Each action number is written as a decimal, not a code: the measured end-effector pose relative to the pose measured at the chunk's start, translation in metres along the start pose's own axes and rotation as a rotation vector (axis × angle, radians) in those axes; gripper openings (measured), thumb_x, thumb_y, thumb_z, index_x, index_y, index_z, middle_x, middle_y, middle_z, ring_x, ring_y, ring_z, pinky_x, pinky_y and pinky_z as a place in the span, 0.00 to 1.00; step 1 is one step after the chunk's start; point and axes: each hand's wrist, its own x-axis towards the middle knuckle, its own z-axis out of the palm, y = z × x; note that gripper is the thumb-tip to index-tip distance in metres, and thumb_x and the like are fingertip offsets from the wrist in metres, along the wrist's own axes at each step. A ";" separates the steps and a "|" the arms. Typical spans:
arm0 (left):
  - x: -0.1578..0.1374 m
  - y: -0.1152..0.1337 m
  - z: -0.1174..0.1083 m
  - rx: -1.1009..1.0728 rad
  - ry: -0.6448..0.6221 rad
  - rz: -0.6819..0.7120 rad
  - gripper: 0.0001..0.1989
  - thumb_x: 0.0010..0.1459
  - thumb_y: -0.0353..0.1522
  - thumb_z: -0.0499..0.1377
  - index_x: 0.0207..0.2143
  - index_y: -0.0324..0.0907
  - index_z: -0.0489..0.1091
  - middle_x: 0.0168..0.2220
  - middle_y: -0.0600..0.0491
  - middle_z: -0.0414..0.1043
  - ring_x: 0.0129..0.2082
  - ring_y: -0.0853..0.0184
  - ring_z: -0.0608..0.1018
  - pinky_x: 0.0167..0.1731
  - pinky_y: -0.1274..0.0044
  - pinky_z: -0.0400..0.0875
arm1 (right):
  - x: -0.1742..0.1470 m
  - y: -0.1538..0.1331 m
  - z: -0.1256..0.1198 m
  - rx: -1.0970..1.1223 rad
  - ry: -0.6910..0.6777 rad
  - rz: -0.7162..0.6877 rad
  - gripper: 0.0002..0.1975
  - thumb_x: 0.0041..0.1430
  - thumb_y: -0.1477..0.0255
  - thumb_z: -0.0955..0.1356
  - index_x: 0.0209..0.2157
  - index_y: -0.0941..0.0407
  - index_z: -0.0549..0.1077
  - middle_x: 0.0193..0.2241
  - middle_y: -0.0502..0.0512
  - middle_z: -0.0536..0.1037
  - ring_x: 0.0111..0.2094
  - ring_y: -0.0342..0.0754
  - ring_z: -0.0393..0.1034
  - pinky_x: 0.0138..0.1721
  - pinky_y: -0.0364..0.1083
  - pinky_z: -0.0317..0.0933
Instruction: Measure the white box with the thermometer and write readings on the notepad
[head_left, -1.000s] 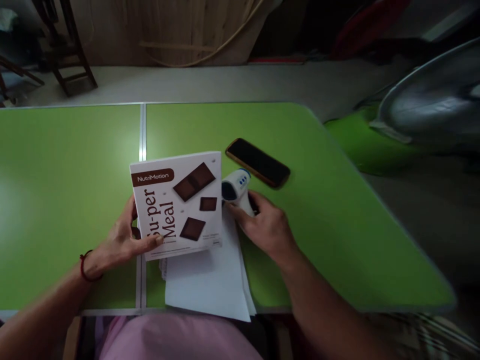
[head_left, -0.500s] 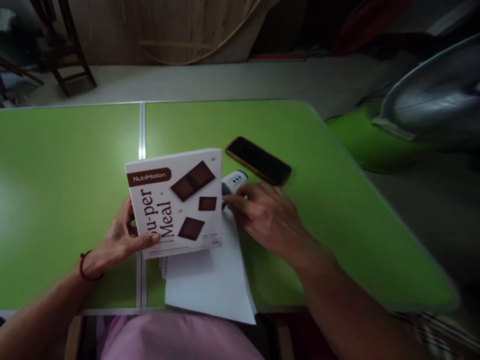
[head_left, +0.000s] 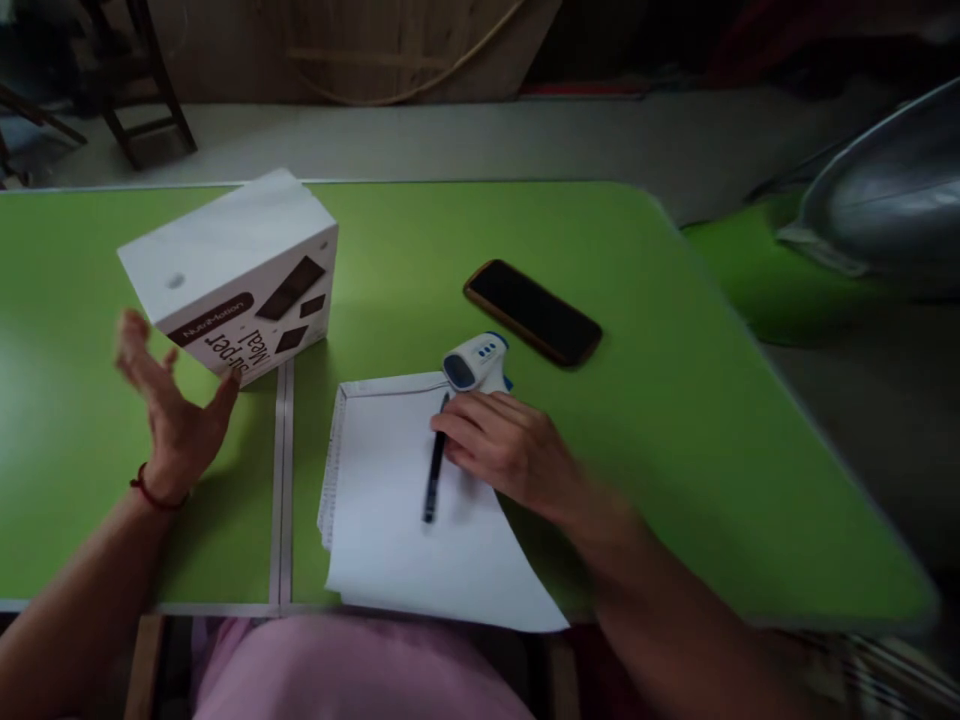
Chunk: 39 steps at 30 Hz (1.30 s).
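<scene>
A white "Super Meal" box with brown chocolate pictures stands tilted on the green table at the back left. My left hand is just in front of it, fingers spread, thumb tip at the box's lower corner, holding nothing. My right hand lies on a white spiral notepad, fingertips resting on the upper part of a black pen that lies on the paper. A white and blue infrared thermometer sits just beyond the fingers.
A dark phone in an orange-brown case lies face up behind the thermometer. A metal seam splits the tabletop. A fan guard looms at the right, and a wooden chair stands on the floor beyond the table.
My left hand carried the box from over the notepad to the back left and let go of it. The pen and bare paper now show. My right hand moved from the thermometer onto the pen.
</scene>
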 end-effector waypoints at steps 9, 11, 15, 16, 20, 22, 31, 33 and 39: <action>-0.044 0.086 0.007 -0.050 -0.987 0.585 0.38 0.58 0.56 0.55 0.60 0.39 0.58 0.64 0.37 0.54 0.66 0.45 0.55 0.60 0.54 0.60 | 0.001 -0.012 -0.007 0.052 0.006 -0.006 0.07 0.57 0.81 0.63 0.29 0.57 0.70 0.24 0.53 0.72 0.26 0.45 0.64 0.29 0.45 0.57; -0.050 0.094 0.011 -0.010 -1.115 0.641 0.43 0.51 0.57 0.61 0.60 0.38 0.59 0.66 0.36 0.50 0.67 0.41 0.51 0.62 0.52 0.54 | 0.005 -0.016 -0.007 0.099 0.093 -0.011 0.07 0.56 0.82 0.63 0.33 0.58 0.70 0.26 0.53 0.73 0.27 0.46 0.67 0.30 0.45 0.60; -0.053 0.104 0.021 0.087 -1.182 0.662 0.47 0.45 0.58 0.65 0.59 0.37 0.61 0.66 0.34 0.49 0.67 0.38 0.48 0.63 0.49 0.46 | 0.022 -0.021 -0.014 0.391 0.191 0.122 0.09 0.58 0.79 0.64 0.41 0.59 0.70 0.32 0.57 0.77 0.34 0.46 0.73 0.37 0.44 0.68; -0.053 0.106 0.023 0.097 -1.177 0.656 0.48 0.45 0.59 0.64 0.59 0.37 0.60 0.66 0.34 0.50 0.67 0.37 0.48 0.63 0.48 0.45 | 0.027 -0.020 -0.017 0.496 0.158 0.219 0.09 0.59 0.78 0.64 0.42 0.59 0.70 0.33 0.56 0.77 0.35 0.46 0.73 0.38 0.44 0.68; -0.064 0.107 0.035 0.079 -1.120 0.605 0.53 0.45 0.61 0.61 0.64 0.38 0.54 0.65 0.36 0.52 0.67 0.36 0.46 0.63 0.48 0.43 | 0.048 -0.013 -0.032 0.956 0.020 0.719 0.11 0.60 0.66 0.66 0.42 0.55 0.74 0.33 0.53 0.78 0.32 0.45 0.73 0.35 0.44 0.69; -0.070 0.106 0.038 0.050 -1.098 0.580 0.53 0.46 0.61 0.60 0.64 0.38 0.53 0.65 0.36 0.51 0.67 0.36 0.46 0.63 0.47 0.42 | 0.057 -0.012 -0.034 1.202 -0.009 0.862 0.15 0.57 0.62 0.68 0.44 0.54 0.74 0.34 0.53 0.78 0.35 0.46 0.74 0.37 0.46 0.70; -0.069 0.108 0.045 -0.020 -1.088 0.573 0.49 0.48 0.61 0.59 0.60 0.35 0.59 0.66 0.33 0.47 0.67 0.34 0.43 0.63 0.47 0.40 | 0.057 -0.043 0.023 1.505 0.231 1.182 0.08 0.50 0.66 0.69 0.30 0.56 0.71 0.24 0.48 0.72 0.27 0.40 0.67 0.31 0.42 0.62; -0.069 0.106 0.046 -0.017 -1.072 0.572 0.49 0.48 0.63 0.57 0.60 0.37 0.59 0.66 0.35 0.48 0.67 0.33 0.45 0.62 0.47 0.42 | 0.052 -0.041 0.035 1.402 0.358 1.172 0.06 0.49 0.69 0.69 0.30 0.55 0.71 0.22 0.46 0.72 0.25 0.40 0.66 0.29 0.42 0.61; -0.063 0.096 0.045 0.174 -0.938 0.521 0.50 0.52 0.63 0.52 0.59 0.29 0.58 0.63 0.28 0.52 0.65 0.36 0.53 0.60 0.57 0.55 | 0.049 -0.038 0.044 1.056 0.385 0.977 0.03 0.46 0.71 0.68 0.26 0.55 0.71 0.20 0.48 0.73 0.20 0.41 0.65 0.23 0.42 0.60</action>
